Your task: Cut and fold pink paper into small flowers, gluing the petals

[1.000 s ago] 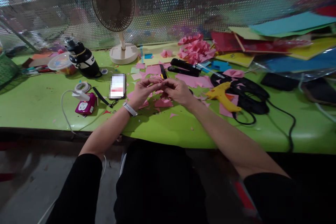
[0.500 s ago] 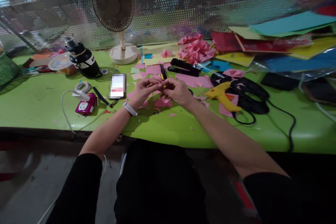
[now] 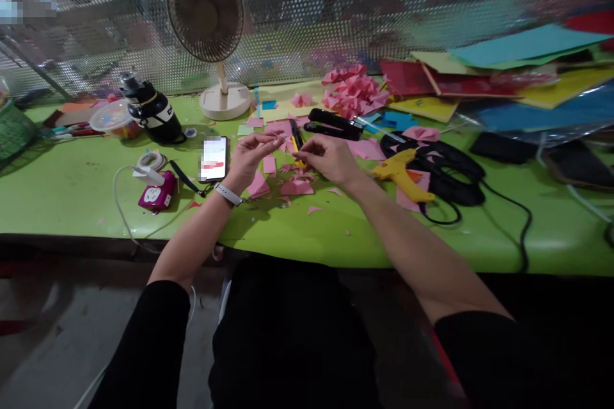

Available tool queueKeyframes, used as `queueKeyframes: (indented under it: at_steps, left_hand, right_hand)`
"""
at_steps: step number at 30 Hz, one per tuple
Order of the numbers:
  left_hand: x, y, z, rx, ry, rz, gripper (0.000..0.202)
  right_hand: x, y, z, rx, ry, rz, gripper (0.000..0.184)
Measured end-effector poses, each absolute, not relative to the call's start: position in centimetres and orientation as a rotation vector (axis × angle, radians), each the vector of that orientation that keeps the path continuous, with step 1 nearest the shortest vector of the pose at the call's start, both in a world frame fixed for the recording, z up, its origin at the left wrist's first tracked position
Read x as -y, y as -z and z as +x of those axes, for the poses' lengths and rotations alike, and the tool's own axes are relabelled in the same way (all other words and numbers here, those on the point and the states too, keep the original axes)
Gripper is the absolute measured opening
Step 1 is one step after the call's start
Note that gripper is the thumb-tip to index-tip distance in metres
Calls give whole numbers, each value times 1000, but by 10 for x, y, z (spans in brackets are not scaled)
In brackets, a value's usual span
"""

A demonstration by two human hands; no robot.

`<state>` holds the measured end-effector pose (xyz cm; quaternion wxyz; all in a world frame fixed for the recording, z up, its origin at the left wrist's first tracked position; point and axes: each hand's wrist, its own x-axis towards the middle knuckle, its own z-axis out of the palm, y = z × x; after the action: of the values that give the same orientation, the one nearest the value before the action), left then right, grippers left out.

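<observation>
My left hand (image 3: 249,156), with a white band on its wrist, is held above the table, thumb and fingertips pinched together. Whatever sits in that pinch is too small to make out. My right hand (image 3: 329,158) is a short way to the right, its fingers also drawn together, and I cannot see what they hold. A yellow and black craft knife (image 3: 296,140) lies between the hands, close to the right fingertips. Pink paper scraps (image 3: 296,187) are scattered below and around both hands. A black stapler (image 3: 333,124) lies just beyond my right hand.
A yellow glue gun (image 3: 403,174) and black cord lie at right. Behind are a pile of pink folded paper (image 3: 357,91) and coloured sheets (image 3: 532,45). A phone (image 3: 213,158), purple adapter (image 3: 158,192), black bottle (image 3: 153,114) and fan (image 3: 224,100) stand left.
My hands, together at the fingertips before, have come apart. The left has shifted slightly left and up; the right has stayed near the craft knife. The paper between them now shows more.
</observation>
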<state>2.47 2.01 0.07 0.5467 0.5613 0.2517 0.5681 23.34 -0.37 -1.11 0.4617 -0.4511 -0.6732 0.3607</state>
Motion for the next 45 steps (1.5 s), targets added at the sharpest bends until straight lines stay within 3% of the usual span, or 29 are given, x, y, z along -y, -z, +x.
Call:
queueKeyframes:
  at_steps: [5,11,16,22,29,33,38,45]
  left_hand:
    - [-18,-2,24,-650,-1133,1481,21]
    - [-15,-8,20,-653,-920,1473,22]
    - [-19,-6,16,-582,-844,1502,16]
    - [-22,-2,16,-586,-856,1394,20]
    - [-23,-2,17,-551,-823,1297,19]
    - [-24,4,19,-592,-821,1211,21]
    - [-22,13,26,-663,-928,1084,32]
    - [-9,11,35,-744,-805,1136,31]
  right_hand:
    - [-2,3,246,1662,-711,-1078,38]
    - [3,-5,244,1893,-522,-977,23]
    - [11,-13,239,2058,-629,-835,35]
    - [8,-8,230,2196,-709,-748,12]
    - [12,-9,231,1922,-1279,-879,24]
    - [12,-5,230,1778,-1429,-954,23]
    - [5,6,226,1348,-1338,-1002,19]
    - [-2,11,219,1095,-1083,-1081,24]
